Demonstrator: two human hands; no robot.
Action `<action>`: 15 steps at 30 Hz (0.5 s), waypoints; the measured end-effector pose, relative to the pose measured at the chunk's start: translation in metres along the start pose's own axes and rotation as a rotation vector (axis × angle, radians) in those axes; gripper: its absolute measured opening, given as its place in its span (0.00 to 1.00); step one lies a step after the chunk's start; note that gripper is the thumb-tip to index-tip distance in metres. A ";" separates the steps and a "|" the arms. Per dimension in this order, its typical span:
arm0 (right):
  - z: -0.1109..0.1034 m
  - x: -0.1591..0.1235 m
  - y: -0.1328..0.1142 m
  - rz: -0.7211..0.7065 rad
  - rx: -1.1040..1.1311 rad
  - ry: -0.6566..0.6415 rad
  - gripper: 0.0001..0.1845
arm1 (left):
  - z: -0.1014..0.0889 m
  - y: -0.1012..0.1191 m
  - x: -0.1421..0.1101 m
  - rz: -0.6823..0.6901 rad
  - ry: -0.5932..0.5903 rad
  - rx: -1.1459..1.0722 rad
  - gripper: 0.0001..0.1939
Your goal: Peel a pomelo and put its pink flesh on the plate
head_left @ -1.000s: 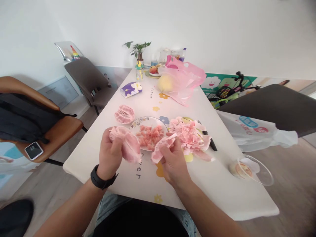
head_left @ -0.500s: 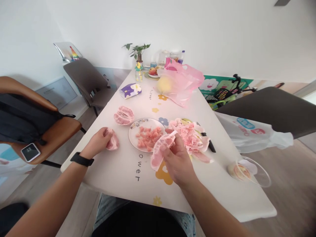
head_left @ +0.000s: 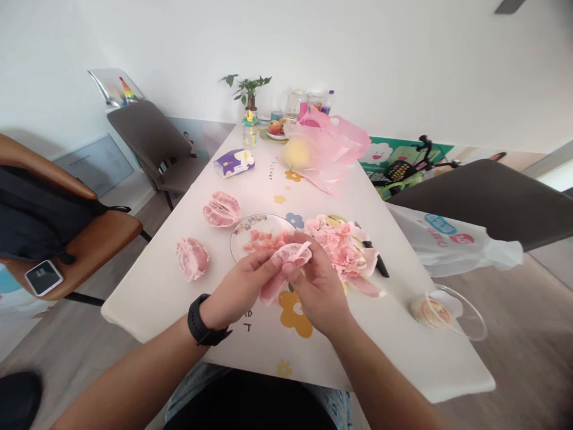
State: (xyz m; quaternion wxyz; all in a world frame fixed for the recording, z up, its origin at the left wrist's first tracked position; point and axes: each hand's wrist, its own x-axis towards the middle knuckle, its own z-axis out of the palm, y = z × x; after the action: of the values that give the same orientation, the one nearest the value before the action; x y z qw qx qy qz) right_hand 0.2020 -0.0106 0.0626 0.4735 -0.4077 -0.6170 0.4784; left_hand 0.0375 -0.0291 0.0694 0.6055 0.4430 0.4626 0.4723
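Between my two hands is a pink pomelo segment point(head_left: 273, 286) with whitish membrane along its top. My left hand point(head_left: 242, 286) pinches it from the left, and my right hand point(head_left: 320, 283) grips its other side. Just beyond them, a white plate point(head_left: 237, 239) with a printed rim bears small pieces of pink pulp point(head_left: 264, 237), partly covered by my fingers. One peeled pomelo chunk point(head_left: 192, 258) lies left of the plate. A larger pomelo piece point(head_left: 221, 209) sits behind it. To the right is a heap of pink peel and membrane point(head_left: 340, 248).
A dark-handled knife point(head_left: 381, 263) lies partly under the peel heap. Near the right edge stands a clear plastic container point(head_left: 443, 313). Farther back are a purple tissue pack point(head_left: 235, 163), a pink plastic bag point(head_left: 333, 149) with a yellow fruit point(head_left: 295, 154), and a potted plant point(head_left: 250, 92).
My left hand set a pomelo chunk down on the table left of the plate, released it, and came back to the segment in my right hand. Both hands now hold that segment.
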 end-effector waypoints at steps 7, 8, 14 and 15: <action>-0.031 0.014 0.004 -0.392 -0.633 0.214 0.08 | 0.004 0.007 0.012 0.014 0.057 0.124 0.19; -0.031 0.014 0.005 -0.430 -0.672 0.240 0.08 | 0.006 0.007 0.014 0.032 0.067 0.110 0.18; -0.022 0.005 0.006 -0.369 -0.709 0.252 0.09 | 0.015 -0.004 0.026 0.073 0.217 0.104 0.16; -0.019 0.002 0.003 -0.335 -0.679 0.215 0.09 | 0.016 -0.004 0.028 0.056 0.230 0.084 0.17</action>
State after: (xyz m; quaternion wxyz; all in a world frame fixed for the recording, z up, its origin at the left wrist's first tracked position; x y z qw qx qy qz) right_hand 0.2199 -0.0047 0.0614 0.4453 -0.4825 -0.7450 0.1178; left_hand 0.0577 -0.0041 0.0641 0.5160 0.4234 0.5358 0.5171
